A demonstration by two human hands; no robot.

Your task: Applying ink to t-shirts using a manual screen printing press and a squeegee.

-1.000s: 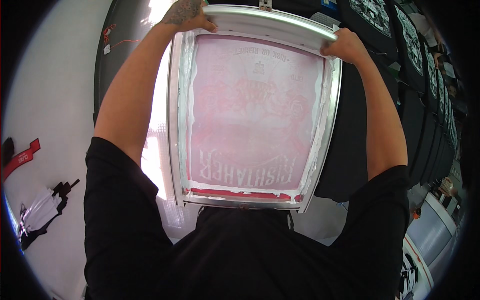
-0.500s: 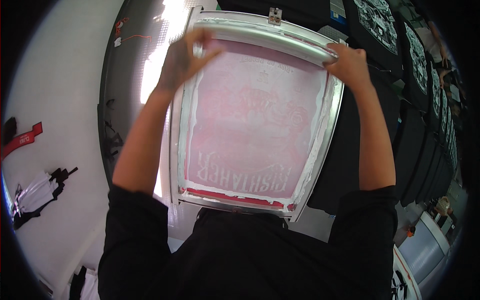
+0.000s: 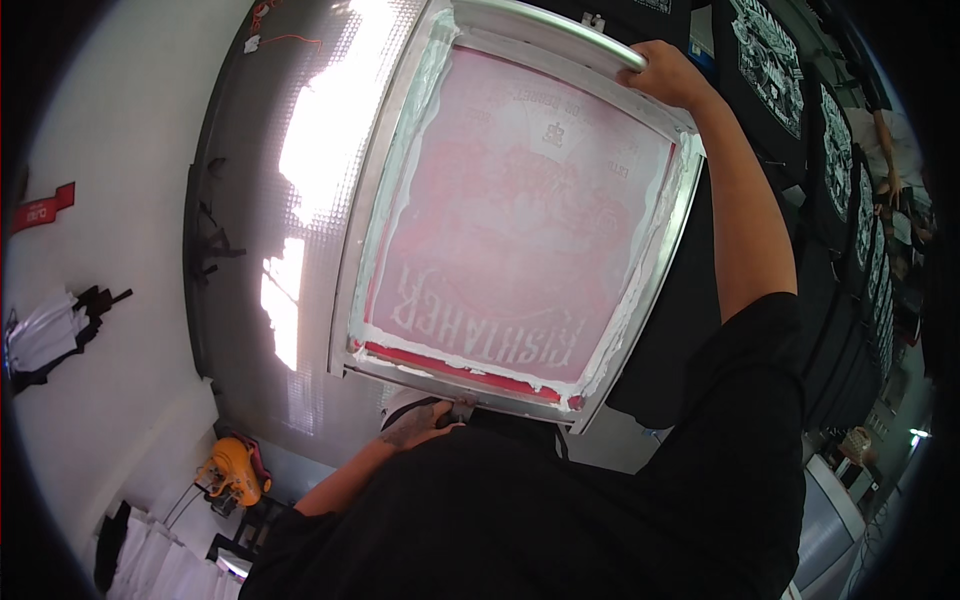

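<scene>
A screen printing frame fills the middle, its silver metal border edged with whitish tape around a pink mesh with pale stencil artwork. Across its far end lies a long silver squeegee with a rounded metal handle. My right hand is closed around the squeegee's right end. My left hand is low, at the frame's near edge, with its fingers curled at a small dark bracket. What those fingers hold is partly hidden.
Black printed T-shirts lie in a row along the right. Left of the frame is a sunlit, textured grey surface. A yellow-orange machine stands at lower left. White and dark cloths hang by the left wall. Another person's arm shows at far right.
My left hand has left the squeegee's left end and come down to the frame's near edge. My right hand stays on the squeegee. The view has shifted, showing more of the left side.
</scene>
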